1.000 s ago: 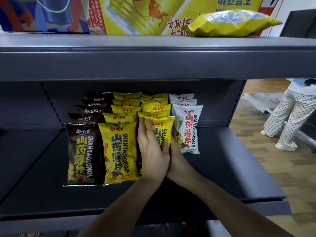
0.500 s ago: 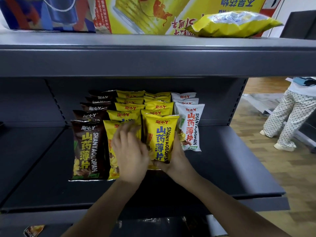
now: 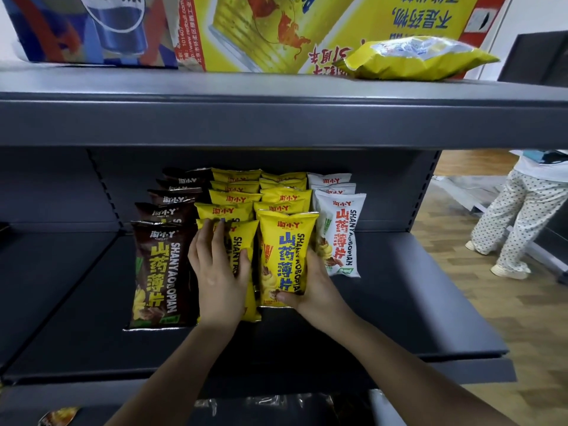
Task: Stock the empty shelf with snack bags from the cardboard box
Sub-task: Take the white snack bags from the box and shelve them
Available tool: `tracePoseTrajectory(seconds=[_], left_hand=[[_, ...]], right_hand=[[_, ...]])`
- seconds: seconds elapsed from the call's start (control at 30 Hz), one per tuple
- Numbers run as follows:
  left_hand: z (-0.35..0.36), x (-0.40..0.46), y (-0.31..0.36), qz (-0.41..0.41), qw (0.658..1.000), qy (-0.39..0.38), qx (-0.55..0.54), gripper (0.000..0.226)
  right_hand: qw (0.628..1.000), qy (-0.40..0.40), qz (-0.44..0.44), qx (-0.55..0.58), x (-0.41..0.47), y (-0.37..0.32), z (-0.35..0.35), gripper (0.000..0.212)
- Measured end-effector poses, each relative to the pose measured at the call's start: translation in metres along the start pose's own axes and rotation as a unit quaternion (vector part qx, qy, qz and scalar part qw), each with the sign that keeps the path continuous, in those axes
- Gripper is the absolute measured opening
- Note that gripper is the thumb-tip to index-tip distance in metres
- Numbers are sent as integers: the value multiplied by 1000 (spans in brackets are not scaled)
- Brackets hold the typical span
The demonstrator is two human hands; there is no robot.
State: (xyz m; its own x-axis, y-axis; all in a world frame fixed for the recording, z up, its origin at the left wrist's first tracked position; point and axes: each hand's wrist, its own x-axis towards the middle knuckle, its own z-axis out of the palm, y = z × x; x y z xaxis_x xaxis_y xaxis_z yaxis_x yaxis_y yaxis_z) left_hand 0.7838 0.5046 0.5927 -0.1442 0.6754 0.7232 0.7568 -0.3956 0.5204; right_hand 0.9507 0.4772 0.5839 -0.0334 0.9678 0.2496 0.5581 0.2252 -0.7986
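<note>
Your right hand [image 3: 310, 284] grips a glossy yellow snack bag [image 3: 284, 253] upright at its row's front; your left hand [image 3: 219, 269] rests flat, fingers straight, on the neighbouring yellow bag [image 3: 244, 241]. Four rows stocked; dark grey metal shelf [image 3: 399, 302] bare beyond both hands, so more remains.

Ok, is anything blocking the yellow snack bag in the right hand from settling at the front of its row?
Nothing visible does. The right hand grips the yellow snack bag upright at the row's front, on the dark grey shelf. The left hand presses the neighbouring yellow bag, in its own row.
</note>
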Motion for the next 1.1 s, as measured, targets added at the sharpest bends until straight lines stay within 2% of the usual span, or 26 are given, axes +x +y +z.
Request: tracePoseTrajectory(seconds=[0.17,0.27,0.37,0.47,0.57,0.73,0.9,1.1], left_hand=[[-7,0,8,-7,998,-18,60,56],[-11,1,16,-16,998,-24,61,62],[-16,0,29,-4,999,-11,49,56],[-22,-4,51,38,999,-13,25,46],[-32,-19,85,53,997,-60,-24,45],[-40,-62,134,14,984,-165,-60,38],[-45,-112,158,21,979,-196,-45,41],[-39,-150,161,3,966,-256,-32,34]], right_hand=[[1000,-17,13,1,-1,-4,-3,93],[999,-39,22,-7,-1,-10,-8,92],[997,-65,32,-36,-1,-13,-17,89],[984,-86,52,-148,-4,-11,-29,68],[972,-71,48,-220,-23,-16,-51,41],[978,-13,38,-207,-71,-17,-89,35],[984,17,33,-173,-115,-11,-110,28],[988,16,22,-153,-149,-4,-127,24]])
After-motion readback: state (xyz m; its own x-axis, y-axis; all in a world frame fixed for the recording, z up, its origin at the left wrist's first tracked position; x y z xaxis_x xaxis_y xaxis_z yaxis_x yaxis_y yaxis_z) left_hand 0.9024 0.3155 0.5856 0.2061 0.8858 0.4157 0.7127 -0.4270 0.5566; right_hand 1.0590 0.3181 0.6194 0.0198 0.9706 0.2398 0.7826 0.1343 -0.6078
